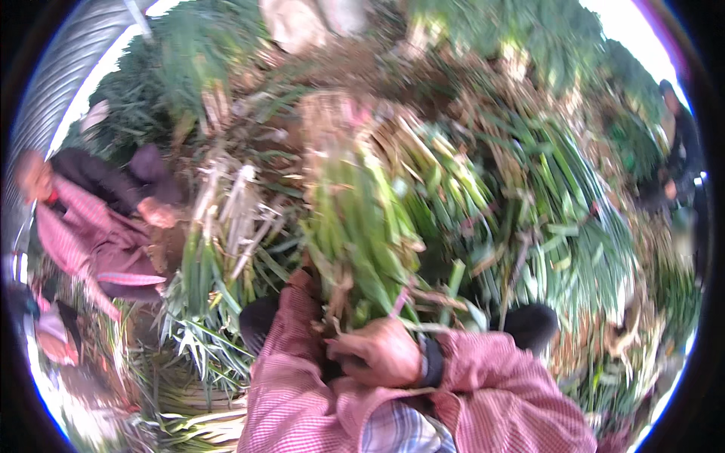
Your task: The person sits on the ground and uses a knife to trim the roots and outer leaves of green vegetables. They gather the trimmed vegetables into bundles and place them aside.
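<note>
A large bundle of green onions stands before me, pale root ends up and green leaves hanging toward my lap. A blurred pink patch shows near its root end. My right hand, with a dark band at the wrist, is curled below the bundle. From it rises a pink tie strip, which the fingers appear to grip. My left sleeve reaches up along the bundle's left side; the hand itself is hidden behind the leaves. Looser onions lean against the bundle's right side.
More onions lie at left and right, close to my knees. A person in a pink checked garment sits at left; another in dark clothes is at far right. Pale sacks stand at the back.
</note>
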The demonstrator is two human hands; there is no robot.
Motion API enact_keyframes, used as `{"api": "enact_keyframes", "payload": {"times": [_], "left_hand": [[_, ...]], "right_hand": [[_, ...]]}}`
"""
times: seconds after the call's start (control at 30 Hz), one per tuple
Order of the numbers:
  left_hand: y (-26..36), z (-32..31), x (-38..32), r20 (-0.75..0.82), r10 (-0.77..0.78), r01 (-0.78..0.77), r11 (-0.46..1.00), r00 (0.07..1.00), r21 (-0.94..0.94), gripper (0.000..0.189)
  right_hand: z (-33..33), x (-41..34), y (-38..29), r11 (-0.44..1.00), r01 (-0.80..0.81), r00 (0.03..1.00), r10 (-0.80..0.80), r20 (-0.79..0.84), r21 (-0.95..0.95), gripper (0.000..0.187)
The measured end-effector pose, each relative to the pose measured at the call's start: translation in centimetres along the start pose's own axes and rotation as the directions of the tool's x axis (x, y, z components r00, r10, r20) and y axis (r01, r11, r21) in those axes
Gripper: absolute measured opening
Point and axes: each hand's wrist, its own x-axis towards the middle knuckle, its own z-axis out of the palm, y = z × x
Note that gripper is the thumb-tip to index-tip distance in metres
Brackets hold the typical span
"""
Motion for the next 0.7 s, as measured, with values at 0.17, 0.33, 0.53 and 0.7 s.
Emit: {"api": "enact_keyframes", "payload": {"times": [0.17,0.33,0.53,0.7], "left_hand": [[4.2,4.2,3.8,0.032,0.130,-0.125,0.985,0.991,-0.115,0.047],[6.0,14.7,9.1,0.139,0.357,-0.325,0.922,0.924,-0.211,0.047],[10.6,22.4,4.6,0.303,0.277,-0.292,0.956,0.912,0.005,0.063],[6.0,19.1,8.7,0.136,0.211,-0.248,0.888,0.968,0.387,0.075]], "right_hand": [[-2.0,-1.9,2.9,0.977,0.026,0.838,0.094,-0.537,0.212,0.019],[-4.4,-7.1,14.0,0.955,-0.042,0.370,0.288,-0.883,0.293,0.015],[-7.1,-14.7,26.3,0.829,-0.450,0.066,0.402,-0.913,0.332,0.017],[-6.2,-13.2,26.9,0.696,-0.571,0.113,0.593,-0.797,0.436,0.024]]}}
